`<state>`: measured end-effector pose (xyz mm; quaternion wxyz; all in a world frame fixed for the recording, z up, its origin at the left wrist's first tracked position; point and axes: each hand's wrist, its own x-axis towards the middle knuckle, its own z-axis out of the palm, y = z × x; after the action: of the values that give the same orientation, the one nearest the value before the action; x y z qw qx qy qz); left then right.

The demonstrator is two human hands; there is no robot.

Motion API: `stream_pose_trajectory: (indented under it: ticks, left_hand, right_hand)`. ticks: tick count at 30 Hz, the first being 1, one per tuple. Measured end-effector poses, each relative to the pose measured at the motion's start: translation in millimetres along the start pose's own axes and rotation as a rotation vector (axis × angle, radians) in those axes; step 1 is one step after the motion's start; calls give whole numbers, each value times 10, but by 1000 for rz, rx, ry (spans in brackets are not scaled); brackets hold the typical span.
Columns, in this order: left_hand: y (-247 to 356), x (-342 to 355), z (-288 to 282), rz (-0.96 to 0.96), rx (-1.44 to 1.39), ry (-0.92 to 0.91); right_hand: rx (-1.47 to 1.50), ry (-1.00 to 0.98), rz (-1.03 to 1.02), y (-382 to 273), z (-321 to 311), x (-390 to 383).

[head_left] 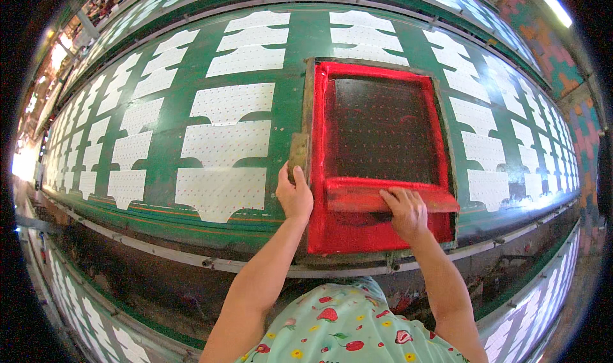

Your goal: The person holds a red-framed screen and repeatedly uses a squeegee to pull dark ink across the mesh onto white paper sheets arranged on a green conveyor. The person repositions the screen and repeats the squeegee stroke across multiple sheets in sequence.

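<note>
Probably inking: right hand (408, 216) clamped on squeegee (356, 199), left hand (295, 197) clasping the frame (377, 70) along its left; even pressure next, imo.

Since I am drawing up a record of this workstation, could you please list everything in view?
Screen frame: one, red inside, right of centre on the main table
Mesh: one, dark, inside the frame
Squeegee: one, red, across the frame's near part
Block: one, brownish, at the frame's left side
Main table: one, green, spanning the view
Cut pieces: dozens, white with small dots, in columns
Neighbouring tables: at least two, green, beyond and behind
Rail: one, grey, near table edge
Tube light: one, white, upper right
Wall: one, patchy orange and green, right
Garment: one, pale green, fruit-patterned, bottom
Left hand: one, bare, at the block
Right hand: one, bare, on the squeegee
</note>
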<state>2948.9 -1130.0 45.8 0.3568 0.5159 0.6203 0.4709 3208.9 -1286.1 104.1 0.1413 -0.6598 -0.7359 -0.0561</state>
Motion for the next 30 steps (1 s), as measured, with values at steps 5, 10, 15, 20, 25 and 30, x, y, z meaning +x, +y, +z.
stream_pose_trajectory:
  ticks: [5, 10, 15, 20, 25, 30]
  left_hand:
    - [59, 0, -1, -26, 84, -3]
    - [27, 7, 36, -25, 87, 4]
    - [29, -1, 84, -43, 95, 54]
    - [106, -14, 90, -89, 94, 27]
    - [97, -12, 98, -71, 180, 71]
    - [48, -10, 88, -30, 164, 44]
  right_hand:
    - [-22, 17, -13, 705, 315, 962]
    - [-28, 31, -20, 1412, 643, 1927]
    - [-98, 39, -16, 1947, 925, 2789]
    - [-40, -60, 12, 2197, 870, 3401]
    - [-4, -69, 6, 2277, 875, 3623]
    - [-60, -123, -24, 2266, 949, 3619]
